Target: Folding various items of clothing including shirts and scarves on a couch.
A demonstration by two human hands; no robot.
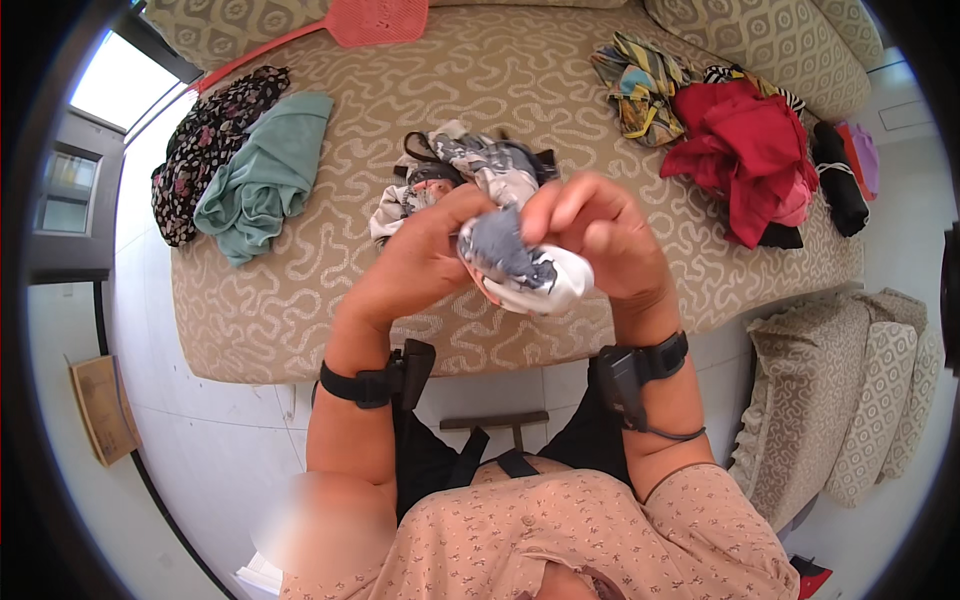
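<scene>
A bunched patterned garment (517, 255) in grey, white and orange is held up over the front part of the sofa seat (300, 330). My left hand (427, 255) grips its left side. Fingertips of my right hand (600, 232) press on the cloth from the right; the thumb is hidden. White fabric bulges out below the right fingers. Behind my hands, a crumpled heap of similar grey and cream patterned cloth (480, 161) with dark straps lies on the seat. Whether it joins the held piece cannot be seen.
To the left lie a black floral cloth (217, 135) and a pale green cloth (262, 172), near a pink fly swatter (379, 21). A yellow-grey printed cloth (649, 94), a red garment (750, 150) and a tied black roll (840, 180) lie to the right. Cushions (817, 397) stand lower right.
</scene>
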